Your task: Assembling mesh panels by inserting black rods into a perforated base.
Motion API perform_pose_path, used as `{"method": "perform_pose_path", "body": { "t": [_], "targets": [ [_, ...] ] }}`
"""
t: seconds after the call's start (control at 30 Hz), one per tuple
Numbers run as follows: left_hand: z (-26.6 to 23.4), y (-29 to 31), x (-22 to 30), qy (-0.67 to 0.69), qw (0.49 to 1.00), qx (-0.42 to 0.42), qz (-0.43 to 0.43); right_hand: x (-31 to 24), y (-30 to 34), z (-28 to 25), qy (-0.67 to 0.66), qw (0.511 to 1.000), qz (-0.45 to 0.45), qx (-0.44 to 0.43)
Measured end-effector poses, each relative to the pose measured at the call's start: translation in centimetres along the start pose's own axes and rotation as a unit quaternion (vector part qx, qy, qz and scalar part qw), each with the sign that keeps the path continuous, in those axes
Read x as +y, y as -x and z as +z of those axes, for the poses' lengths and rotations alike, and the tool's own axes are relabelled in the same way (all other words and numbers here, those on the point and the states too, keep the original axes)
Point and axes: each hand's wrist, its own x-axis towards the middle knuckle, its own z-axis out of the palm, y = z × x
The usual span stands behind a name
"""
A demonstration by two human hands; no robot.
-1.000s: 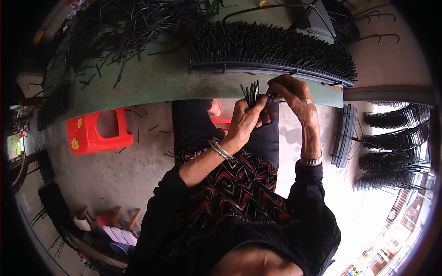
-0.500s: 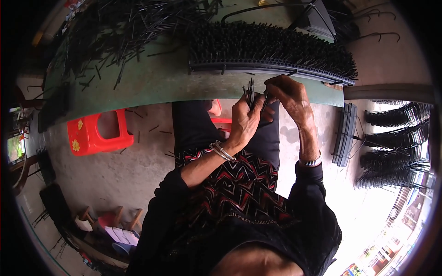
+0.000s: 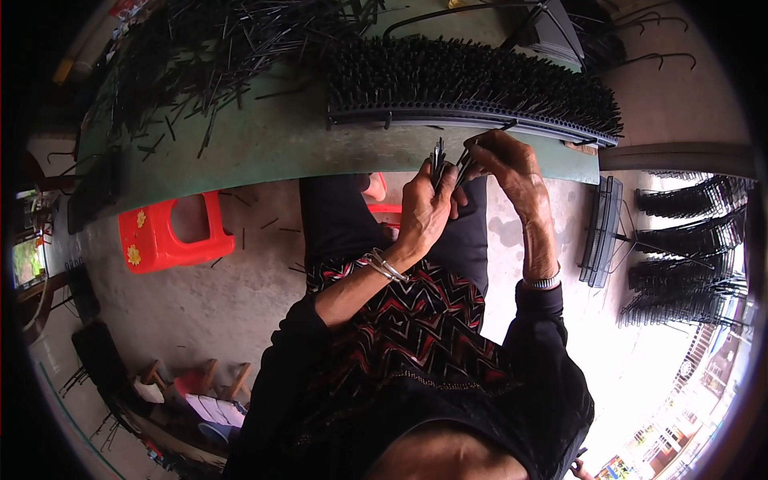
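Note:
My left hand (image 3: 422, 214) is closed round a small bundle of thin black sticks (image 3: 438, 157), their ends poking up past the thumb and fingers. Close beside it on the right, my right hand (image 3: 514, 170) pinches a black stick (image 3: 466, 163) that slants between the two hands. How many sticks the right fingers hold is too small to tell. Both hands are at the near edge of a green table (image 3: 296, 150). Just beyond them stands a long black perforated rack (image 3: 448, 114), densely filled with upright black sticks (image 3: 472, 76).
A loose heap of black sticks (image 3: 232, 44) covers the table's far left. Below the table's left side stands a red plastic stool (image 3: 164, 248), with stray sticks on the floor. At the right are a grey rack (image 3: 600, 232) and stacked black wire pieces (image 3: 692, 236).
My right hand has shifted slightly right, away from my left, and more of the slanting stick shows between them. My left hand stays nearly in place with its bundle.

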Motion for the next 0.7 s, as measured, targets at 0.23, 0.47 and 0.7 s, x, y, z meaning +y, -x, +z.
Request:
{"method": "perform_pose_path", "body": {
  "t": [0.23, 0.47, 0.7],
  "targets": [
    [0.0, 0.3, 0.4, 0.011, 1.000, 0.003, -0.011, 0.3, -0.1, -0.5, -0.045, 0.999, 0.016, 0.000],
    [0.1, 0.4, 0.6, -0.005, 1.000, 0.001, -0.010, 0.2, 0.0, -0.7, -0.060, 0.998, 0.011, -0.014],
    [-0.1, 0.3, 1.3, 0.037, 0.999, -0.020, -0.006, 0.6, -0.1, -1.2, -0.022, 1.000, 0.013, -0.012]
  ]
}}
